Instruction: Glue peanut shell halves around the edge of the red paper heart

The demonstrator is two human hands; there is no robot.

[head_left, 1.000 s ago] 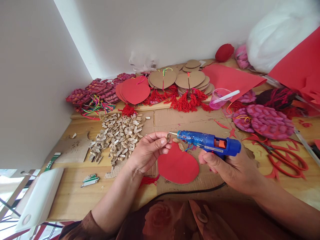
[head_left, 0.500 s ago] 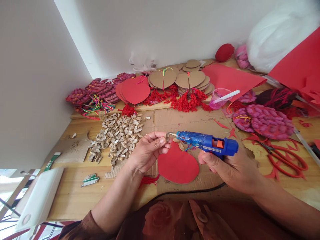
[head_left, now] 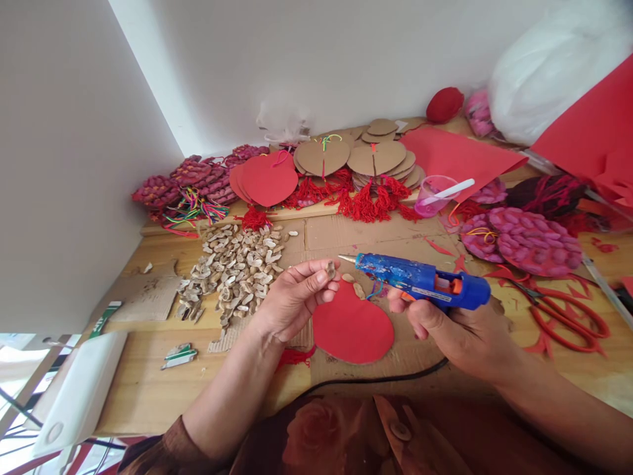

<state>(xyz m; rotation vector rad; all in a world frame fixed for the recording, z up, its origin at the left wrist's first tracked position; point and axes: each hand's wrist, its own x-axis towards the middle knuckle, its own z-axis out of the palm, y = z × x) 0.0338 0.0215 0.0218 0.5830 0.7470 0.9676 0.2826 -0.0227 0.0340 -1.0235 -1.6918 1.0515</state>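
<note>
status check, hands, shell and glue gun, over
Left hand pinching a small shell piece. Right hand gripping blue glue gun, nozzle just clear of the piece. Red cutout below; nothing between.

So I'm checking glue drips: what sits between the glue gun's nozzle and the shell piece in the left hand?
Nothing in the head view: a bare gap separates the glue gun nozzle from the shell piece pinched in the left hand.

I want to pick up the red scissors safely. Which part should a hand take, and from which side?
Probably best to take the red scissors by the loop handles, which lie toward the near right edge of the wooden table. Come from above on the right, since the blades point left, toward the pink shell-covered piece, and paper scraps lie around them.
</note>
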